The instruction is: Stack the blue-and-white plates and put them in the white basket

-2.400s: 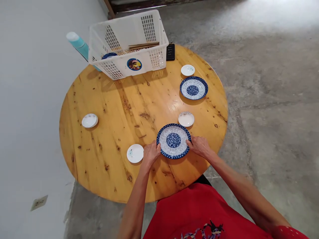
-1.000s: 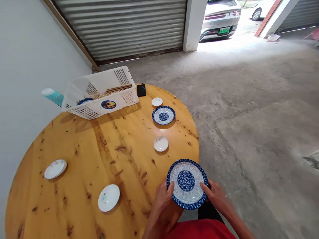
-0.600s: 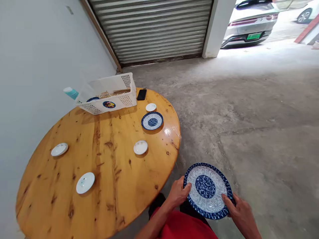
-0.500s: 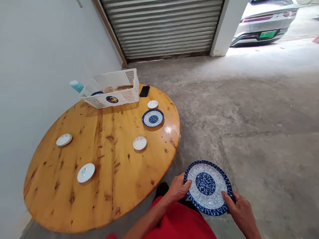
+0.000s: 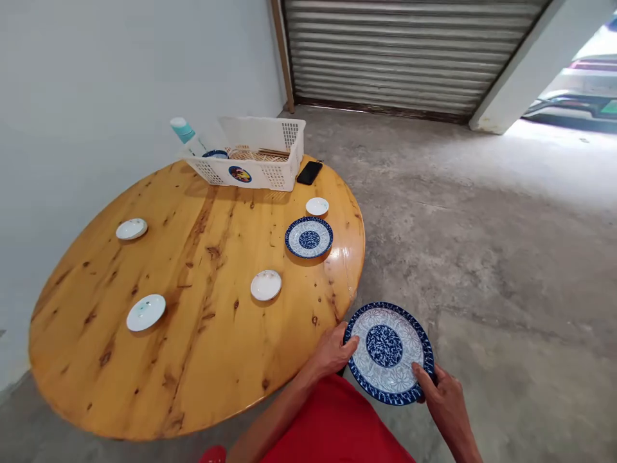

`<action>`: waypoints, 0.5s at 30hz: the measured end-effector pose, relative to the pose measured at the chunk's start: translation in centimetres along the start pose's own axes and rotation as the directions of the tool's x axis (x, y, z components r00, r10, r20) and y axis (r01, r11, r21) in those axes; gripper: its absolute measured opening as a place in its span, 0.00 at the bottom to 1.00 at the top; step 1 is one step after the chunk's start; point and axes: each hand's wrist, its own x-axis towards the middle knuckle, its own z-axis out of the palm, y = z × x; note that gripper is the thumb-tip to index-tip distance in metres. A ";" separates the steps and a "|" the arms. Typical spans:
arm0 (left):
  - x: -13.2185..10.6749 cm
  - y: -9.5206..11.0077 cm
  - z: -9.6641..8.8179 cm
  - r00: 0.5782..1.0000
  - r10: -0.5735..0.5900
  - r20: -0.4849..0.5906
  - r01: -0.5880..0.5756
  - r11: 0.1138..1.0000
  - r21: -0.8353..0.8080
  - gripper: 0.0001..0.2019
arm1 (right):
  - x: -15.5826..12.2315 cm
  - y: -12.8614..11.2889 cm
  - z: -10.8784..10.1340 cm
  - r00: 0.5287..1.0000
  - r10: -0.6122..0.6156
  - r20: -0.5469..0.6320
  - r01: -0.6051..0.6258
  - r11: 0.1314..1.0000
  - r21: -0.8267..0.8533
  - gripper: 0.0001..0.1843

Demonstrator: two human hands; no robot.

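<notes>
Moved off the table (image 5: 202, 366) since earlier, a blue-rimmed plate (image 5: 388, 354) is gripped between the left hand (image 5: 330, 352) and right hand (image 5: 446, 405) (both closed on its rim).

A round ceramic plate (image 5: 388, 354) with a dark blue rim and blue-and-white floral pattern tilts, gripped at its edge between the left hand (image 5: 330, 352) and right hand (image 5: 442, 400).

3 blue plates (image 5: 384, 345), 4 wht dishes (image 5: 265, 285)
</notes>
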 end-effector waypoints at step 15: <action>10.1 -0.4 -9.7 0.894 -0.226 -0.387 0.191 0.973 -0.126 0.13 | 20.1 -14.4 3.6 0.924 -0.287 0.252 0.311 0.948 -0.063 0.22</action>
